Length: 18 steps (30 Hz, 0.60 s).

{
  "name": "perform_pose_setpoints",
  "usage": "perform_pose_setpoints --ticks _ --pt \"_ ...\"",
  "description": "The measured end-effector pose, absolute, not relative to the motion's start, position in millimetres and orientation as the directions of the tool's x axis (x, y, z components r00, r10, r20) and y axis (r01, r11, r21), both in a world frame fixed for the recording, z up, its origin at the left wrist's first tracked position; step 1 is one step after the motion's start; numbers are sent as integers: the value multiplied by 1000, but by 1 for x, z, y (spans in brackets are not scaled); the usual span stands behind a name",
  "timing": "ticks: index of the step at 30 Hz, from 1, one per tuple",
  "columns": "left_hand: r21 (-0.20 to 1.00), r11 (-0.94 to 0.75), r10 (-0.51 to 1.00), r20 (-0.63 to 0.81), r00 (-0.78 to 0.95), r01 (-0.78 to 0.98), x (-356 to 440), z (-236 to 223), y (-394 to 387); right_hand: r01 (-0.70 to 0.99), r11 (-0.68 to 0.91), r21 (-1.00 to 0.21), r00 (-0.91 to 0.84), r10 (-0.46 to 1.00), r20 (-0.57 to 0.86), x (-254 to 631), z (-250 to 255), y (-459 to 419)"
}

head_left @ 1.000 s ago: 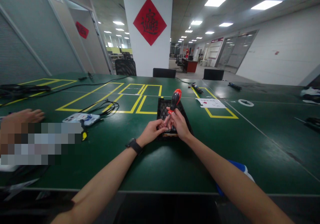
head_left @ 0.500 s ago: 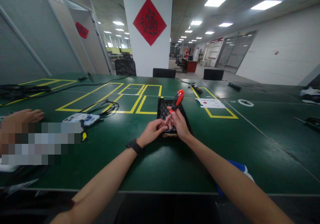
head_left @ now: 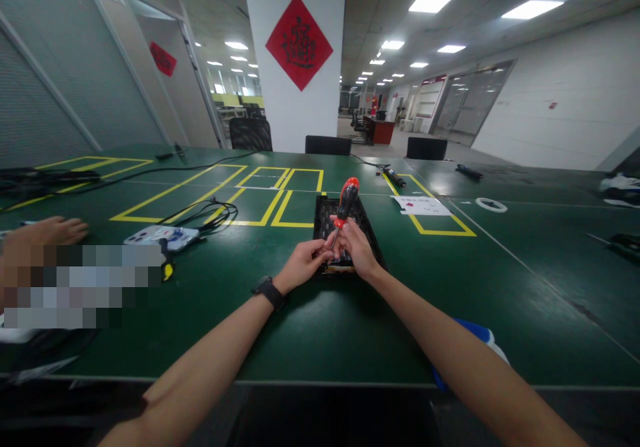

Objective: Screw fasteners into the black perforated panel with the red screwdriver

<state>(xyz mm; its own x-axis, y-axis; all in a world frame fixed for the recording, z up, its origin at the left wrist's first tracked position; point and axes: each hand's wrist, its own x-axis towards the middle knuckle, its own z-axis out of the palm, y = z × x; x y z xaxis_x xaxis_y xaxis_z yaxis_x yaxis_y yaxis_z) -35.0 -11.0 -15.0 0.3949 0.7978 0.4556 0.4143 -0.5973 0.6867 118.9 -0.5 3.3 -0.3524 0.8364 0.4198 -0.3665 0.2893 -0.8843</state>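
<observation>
A screwdriver [head_left: 349,198] with a red and black handle stands nearly upright, handle up, its thin metal shaft pointing down to the left. My right hand [head_left: 357,246] is closed on it just below the handle. My left hand [head_left: 306,260], with a black band on the wrist, is pinched close to the screwdriver's tip; whether it grips the shaft or something small there cannot be made out. Beneath both hands lies a black rectangular tray-like part [head_left: 373,237] with a textured inside. The hands hide much of its middle.
On the left, another person's hand [head_left: 55,230] rests on the green table [head_left: 320,340] near a phone [head_left: 163,235], cables [head_left: 220,214] and a tape measure [head_left: 169,270]. To the right lie a paper sheet [head_left: 424,206], a white ring [head_left: 491,205] and a blue-and-white object [head_left: 475,330] partly behind my forearm.
The screwdriver's handle has tipped slightly to the left and stands more upright. My right hand has shifted a little with it; my left hand has barely moved.
</observation>
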Motion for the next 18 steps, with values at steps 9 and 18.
perform_pose_setpoints --ticks 9,18 --pt "685 -590 807 475 351 428 -33 -13 -12 -336 351 -874 -283 847 449 119 2 2" --pt "703 -592 803 475 360 393 -33 -15 -11 -322 378 -868 -302 828 472 118 4 -1"
